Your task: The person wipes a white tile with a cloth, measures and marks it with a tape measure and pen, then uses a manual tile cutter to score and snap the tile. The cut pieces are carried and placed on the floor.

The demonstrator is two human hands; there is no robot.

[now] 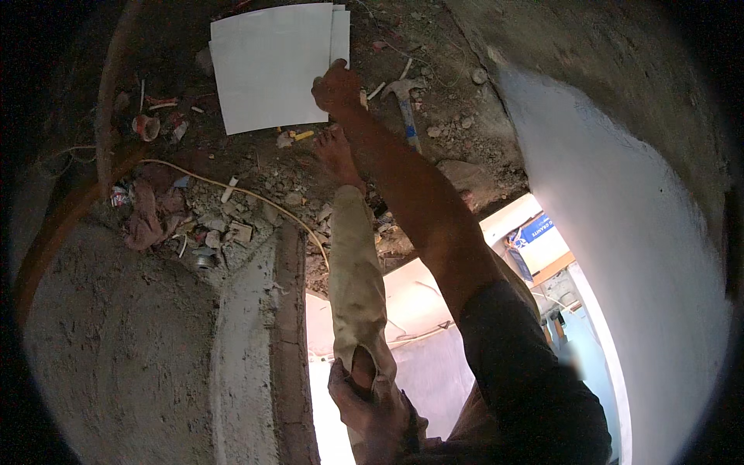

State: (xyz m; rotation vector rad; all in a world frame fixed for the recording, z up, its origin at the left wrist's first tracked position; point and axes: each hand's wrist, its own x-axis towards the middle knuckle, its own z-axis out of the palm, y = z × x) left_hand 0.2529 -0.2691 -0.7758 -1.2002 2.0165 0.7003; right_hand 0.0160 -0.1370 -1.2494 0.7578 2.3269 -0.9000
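My right hand (339, 91) reaches far forward, over the right edge of a flat white square panel (271, 66) that looks like a tile. Its fingers are curled; what they hold, if anything, is hidden. A second white sheet (340, 35) shows behind the panel's right edge. My left hand (364, 407) is down at my bent knee, its fingers wrapped round the light trouser leg (356, 271) beside a torn hole. Just below my right hand is my bare foot (337, 155). To its right, a claw hammer (408, 112) with a blue handle lies on the dirt.
Rubble and a yellowish cable (256, 194) cover the ground at left, near a crumpled brown cloth (155, 209) and a reddish cup (146, 128). A concrete ledge (244, 349) runs toward me. A pale wall (612, 209) rises at right, beside a blue-and-white box (535, 232).
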